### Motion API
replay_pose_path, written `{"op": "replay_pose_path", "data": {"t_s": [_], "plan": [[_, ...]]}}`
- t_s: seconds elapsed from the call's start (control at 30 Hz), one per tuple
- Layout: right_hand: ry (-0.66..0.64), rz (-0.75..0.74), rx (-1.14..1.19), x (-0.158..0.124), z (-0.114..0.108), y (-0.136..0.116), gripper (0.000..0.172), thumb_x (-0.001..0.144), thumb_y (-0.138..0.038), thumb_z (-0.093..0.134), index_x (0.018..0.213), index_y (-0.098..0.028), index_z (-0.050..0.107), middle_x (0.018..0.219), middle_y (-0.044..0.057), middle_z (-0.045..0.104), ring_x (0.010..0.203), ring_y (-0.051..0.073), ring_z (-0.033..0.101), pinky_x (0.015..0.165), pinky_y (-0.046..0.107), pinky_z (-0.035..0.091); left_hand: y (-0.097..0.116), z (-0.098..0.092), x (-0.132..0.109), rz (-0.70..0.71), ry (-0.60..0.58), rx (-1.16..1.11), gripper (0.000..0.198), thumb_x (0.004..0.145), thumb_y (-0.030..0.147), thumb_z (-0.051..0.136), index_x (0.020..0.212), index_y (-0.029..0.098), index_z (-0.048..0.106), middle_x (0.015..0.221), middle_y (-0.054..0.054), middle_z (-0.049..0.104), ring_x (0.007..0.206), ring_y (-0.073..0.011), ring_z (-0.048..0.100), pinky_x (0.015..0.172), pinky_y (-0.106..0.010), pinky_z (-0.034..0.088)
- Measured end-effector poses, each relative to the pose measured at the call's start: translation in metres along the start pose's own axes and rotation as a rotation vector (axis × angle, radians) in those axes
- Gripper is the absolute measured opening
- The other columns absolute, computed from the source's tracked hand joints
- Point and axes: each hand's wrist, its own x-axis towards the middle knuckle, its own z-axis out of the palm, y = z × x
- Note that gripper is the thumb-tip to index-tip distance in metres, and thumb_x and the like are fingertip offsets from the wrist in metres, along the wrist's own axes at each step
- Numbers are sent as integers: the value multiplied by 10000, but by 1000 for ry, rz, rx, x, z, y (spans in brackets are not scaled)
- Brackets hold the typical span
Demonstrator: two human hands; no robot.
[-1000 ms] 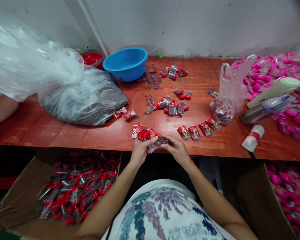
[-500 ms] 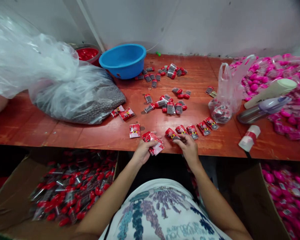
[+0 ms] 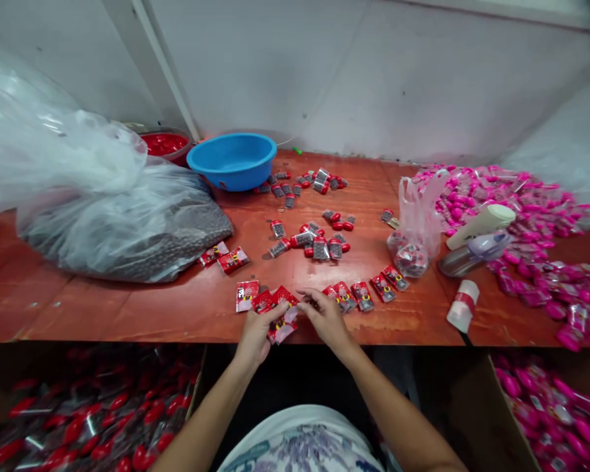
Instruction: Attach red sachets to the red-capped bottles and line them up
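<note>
My left hand point(image 3: 255, 334) is closed on a small bunch of red printed sachets point(image 3: 280, 311) at the near edge of the red wooden table point(image 3: 128, 308). My right hand point(image 3: 324, 318) reaches in from the right, its fingertips pinching at the top sachet of that bunch. Just right of it a row of red sachets point(image 3: 364, 295) lies side by side on the table. One single sachet point(image 3: 246, 295) lies left of the bunch.
Small red-capped vials point(image 3: 314, 242) are scattered mid-table. A blue basin point(image 3: 232, 159) and red bowl point(image 3: 166, 144) stand behind, a big clear bag of dark pellets point(image 3: 103, 216) at left. A small plastic bag point(image 3: 415, 226), a handheld tool point(image 3: 476, 239) and pink vials point(image 3: 526, 223) lie right. Boxes of vials sit below.
My right hand laid a sachet at the left end of the row, then came back to the bunch in my left hand. The camera tilted up.
</note>
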Motion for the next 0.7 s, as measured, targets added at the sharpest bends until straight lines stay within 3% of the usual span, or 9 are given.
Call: {"op": "replay_pose_path", "data": {"t_s": [0.13,0.2,0.3,0.37,0.43,0.57,0.7], "plan": [[-171,-87,-129,27,-10,-3,290,904,-274,492,1162,-269,625,905,21,693,837,175,651,777,307,503,6,-8,6,24,59,-37,317,523,75,836,792,133,678,705,-33,727,597,-174,684,586,-261,570],[-68,-103,-284,49,-20,-1,291,928,-303,457,1160,-248,624,940,52,681,850,192,642,794,330,493,8,-10,10,18,109,-73,279,533,71,830,752,131,667,657,-17,710,554,-160,668,542,-241,558],[253,-54,-605,87,-33,5,362,883,-327,551,1212,-179,582,1101,157,604,968,257,595,825,375,469,9,-10,13,-17,147,-137,211,590,55,791,746,115,661,662,-29,707,561,-166,670,539,-256,563],[314,26,-780,108,-36,11,469,844,-346,617,1253,-129,544,1134,212,569,1011,300,569,818,389,460,11,-9,15,-47,154,-184,160,642,37,748,754,104,656,689,-45,710,577,-169,673,551,-268,569],[283,76,-913,119,-35,14,511,840,-308,619,1294,-102,504,1132,229,568,1020,316,559,818,389,448,13,-9,16,-78,172,-235,120,693,14,696,761,100,649,699,-51,708,572,-158,668,555,-262,568],[181,40,-890,102,-27,9,499,850,-231,554,1335,-145,480,1172,191,570,993,287,565,825,375,442,19,-9,16,-161,207,-300,85,776,19,619,765,100,638,692,-56,702,541,-140,654,532,-254,566],[47,-9,-362,50,-12,-4,545,836,-343,583,1358,-248,460,1068,66,621,765,174,584,744,313,486,22,-11,16,-175,195,-352,80,790,36,619,777,113,634,692,-43,698,553,-137,658,554,-263,577]]}}
